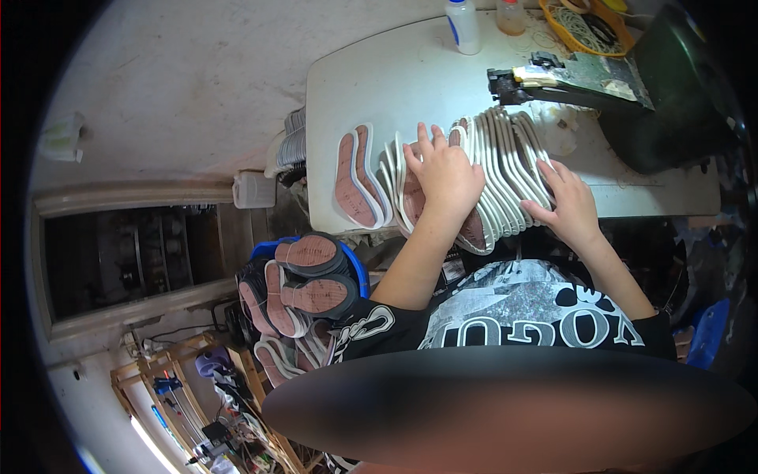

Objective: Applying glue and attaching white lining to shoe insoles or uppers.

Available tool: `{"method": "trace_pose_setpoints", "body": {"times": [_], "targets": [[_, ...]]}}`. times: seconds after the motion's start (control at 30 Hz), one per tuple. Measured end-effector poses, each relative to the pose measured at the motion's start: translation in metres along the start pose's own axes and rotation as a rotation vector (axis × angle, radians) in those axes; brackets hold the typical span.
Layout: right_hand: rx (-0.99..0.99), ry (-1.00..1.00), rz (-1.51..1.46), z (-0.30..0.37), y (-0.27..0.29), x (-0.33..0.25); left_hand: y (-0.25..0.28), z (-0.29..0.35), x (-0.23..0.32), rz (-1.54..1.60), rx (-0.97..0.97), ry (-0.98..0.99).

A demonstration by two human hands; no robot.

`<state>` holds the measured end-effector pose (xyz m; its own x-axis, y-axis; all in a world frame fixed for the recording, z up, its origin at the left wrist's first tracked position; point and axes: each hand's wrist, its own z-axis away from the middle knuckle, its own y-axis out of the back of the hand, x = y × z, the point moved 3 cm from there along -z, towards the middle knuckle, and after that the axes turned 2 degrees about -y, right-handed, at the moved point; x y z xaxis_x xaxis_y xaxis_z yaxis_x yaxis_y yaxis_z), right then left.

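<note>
A long row of white-rimmed shoe soles (505,178), brownish pink on their flat faces, is seen standing on edge, packed side by side across the near edge of a pale table (339,87), right of the frame's centre. The left hand (448,178) is laid over the left part of the row, its fingers spread apart and touching the soles. The right hand (570,204) is placed against the row's right end, thumb and fingers apart, fingertips on the outermost sole. How firmly the row is pressed cannot be told.

Part of the row is hidden by the left hand and forearm. Two separate soles (354,189) are set apart at the table's left end. The row's upper right end is crowded by the arm of a dark green machine (671,95), its kind unclear. At the top edge are placed a white bottle (466,31) with a blue cap, a small clear jar (512,20) with orange contents, and a yellow basket (557,30) filled with cord.

Left of the table, a white plastic jug (254,190) is seen; below it, a blue tub (362,267) is heaped with more soles (309,254). A wooden rack (126,381) is cluttered at lower left.
</note>
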<state>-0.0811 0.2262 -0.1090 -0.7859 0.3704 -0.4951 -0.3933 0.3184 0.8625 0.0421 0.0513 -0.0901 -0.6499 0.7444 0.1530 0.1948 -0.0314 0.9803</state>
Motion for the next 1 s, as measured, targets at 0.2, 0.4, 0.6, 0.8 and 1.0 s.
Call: {"method": "trace_pose_setpoints", "body": {"times": [0.2,0.4,0.6,0.8,1.0], "targets": [[-0.035,-0.025,-0.016,0.000,0.002,-0.001,0.019,0.013,-0.016,0.087,0.103,-0.008],[0.004,-0.057,-0.011,0.002,0.000,0.004,0.044,0.017,-0.054,0.435,0.254,0.013],[-0.062,-0.140,0.031,0.006,0.001,0.014,0.077,0.033,-0.119,1.688,0.229,0.313],[-0.016,-0.132,-0.020,0.004,-0.002,0.023,0.061,0.091,-0.192,1.581,0.126,0.655],[0.005,0.082,0.068,-0.013,0.022,-0.040,0.027,0.116,-0.204,1.565,-0.127,0.582]]}}
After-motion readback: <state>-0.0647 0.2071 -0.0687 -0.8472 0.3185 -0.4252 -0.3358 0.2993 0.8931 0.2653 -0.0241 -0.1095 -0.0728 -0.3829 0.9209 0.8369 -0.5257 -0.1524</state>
